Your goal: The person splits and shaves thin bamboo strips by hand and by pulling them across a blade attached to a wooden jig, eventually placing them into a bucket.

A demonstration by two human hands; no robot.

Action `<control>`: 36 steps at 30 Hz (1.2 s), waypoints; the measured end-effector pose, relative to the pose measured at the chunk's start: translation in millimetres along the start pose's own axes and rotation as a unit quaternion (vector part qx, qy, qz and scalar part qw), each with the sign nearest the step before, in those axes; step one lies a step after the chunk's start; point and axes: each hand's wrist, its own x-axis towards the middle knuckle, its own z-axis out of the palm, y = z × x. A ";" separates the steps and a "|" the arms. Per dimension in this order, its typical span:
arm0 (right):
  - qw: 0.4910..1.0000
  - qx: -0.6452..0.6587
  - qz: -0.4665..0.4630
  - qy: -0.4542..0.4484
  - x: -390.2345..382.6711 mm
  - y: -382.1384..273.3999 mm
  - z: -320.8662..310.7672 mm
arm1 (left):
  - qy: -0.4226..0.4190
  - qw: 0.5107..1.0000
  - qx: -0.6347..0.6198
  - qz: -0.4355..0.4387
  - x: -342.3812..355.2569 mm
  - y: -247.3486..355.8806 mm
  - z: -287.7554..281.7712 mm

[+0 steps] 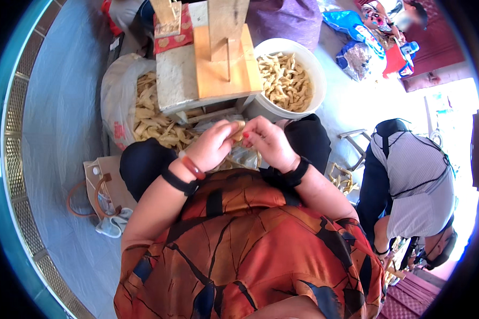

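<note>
A small tan piece (239, 129) is sitting near the frame's centre, pinched in the left hand (213, 144). The right hand (270, 142) is curling its fingers just beside it; whether they are gripping anything, I cannot tell. Above, a bench (175, 80) bearing a wooden stand (210, 80) is standing between a plastic bag (116, 93) and a white bucket (319, 87), both holding curled strips (285, 82).

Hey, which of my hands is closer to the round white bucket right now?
Right. Your right hand is just short of the bucket's near side; your left hand is farther off, to the left of it.
</note>
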 end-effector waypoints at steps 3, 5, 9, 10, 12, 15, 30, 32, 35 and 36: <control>0.996 -0.080 -0.023 -0.020 0.3 -12.5 2.5 | 0.008 0.999 -0.027 -0.043 -2.1 -5.2 1.0; 0.974 -0.217 -0.037 -0.052 3.9 -23.5 2.4 | 0.023 0.999 -0.014 -0.036 -4.5 -8.9 4.0; 0.928 -0.293 -0.226 -0.034 14.6 -13.7 11.0 | 0.022 0.999 -0.005 -0.033 -0.1 -3.2 2.9; 0.917 -0.322 -0.233 -0.038 15.7 -5.8 9.8 | 0.005 0.999 0.001 -0.033 0.3 -2.8 2.0; 0.900 -0.358 -0.244 -0.052 15.0 -3.6 5.9 | -0.028 0.999 0.015 -0.032 -0.6 -2.8 -0.8; 0.903 -0.344 -0.251 -0.055 12.4 -8.4 -0.1 | -0.148 0.925 -0.278 -0.210 -2.7 3.4 -6.9; 0.965 0.185 0.165 -0.083 28.9 -13.9 -10.5 | 0.129 0.979 0.115 0.107 7.7 14.1 -1.3; 0.990 -0.036 0.095 -0.095 25.3 -18.9 -4.1 | 0.149 0.983 0.083 0.070 8.3 12.2 -2.2; 0.940 -0.321 -0.116 0.006 24.7 -23.5 12.2 | 0.120 0.983 -0.129 -0.057 5.5 2.5 2.9; 0.940 -0.310 -0.135 0.040 27.7 -18.7 10.7 | 0.085 0.953 -0.273 -0.099 7.2 -4.7 3.0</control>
